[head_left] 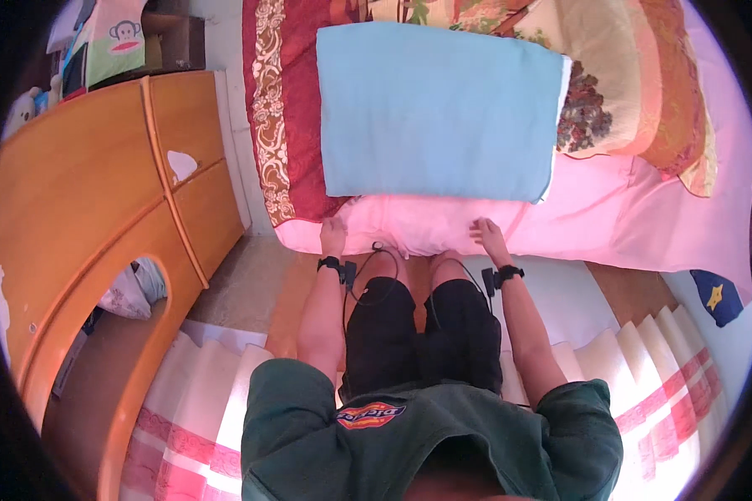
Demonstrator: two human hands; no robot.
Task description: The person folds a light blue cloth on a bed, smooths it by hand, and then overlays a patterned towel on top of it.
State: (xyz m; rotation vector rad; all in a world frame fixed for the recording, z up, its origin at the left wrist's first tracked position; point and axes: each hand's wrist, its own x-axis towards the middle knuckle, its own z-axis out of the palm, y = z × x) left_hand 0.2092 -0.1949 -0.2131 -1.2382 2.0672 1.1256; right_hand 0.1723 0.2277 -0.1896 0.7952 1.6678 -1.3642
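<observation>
A folded blue cloth (443,108) lies spread on the bed, on top of a patterned quilt and a pink sheet (593,209). My left hand (332,234) is at the sheet's near edge, close to the quilt's dark red border (305,125), just short of the blue cloth's lower left corner. My right hand (486,232) is over the pink sheet, below the cloth's near edge. Both hands look loosely open, fingers a little bent, with nothing visible in them. Small dark devices with thin cables are strapped to both wrists.
To the left stands an orange wooden cabinet (75,159) with an oval opening. Rumpled patterned bedding (618,83) lies at the bed's far right. Pale curtains with red bands (668,392) hang on both sides behind me. A dark blue item with a yellow star (716,298) is at right.
</observation>
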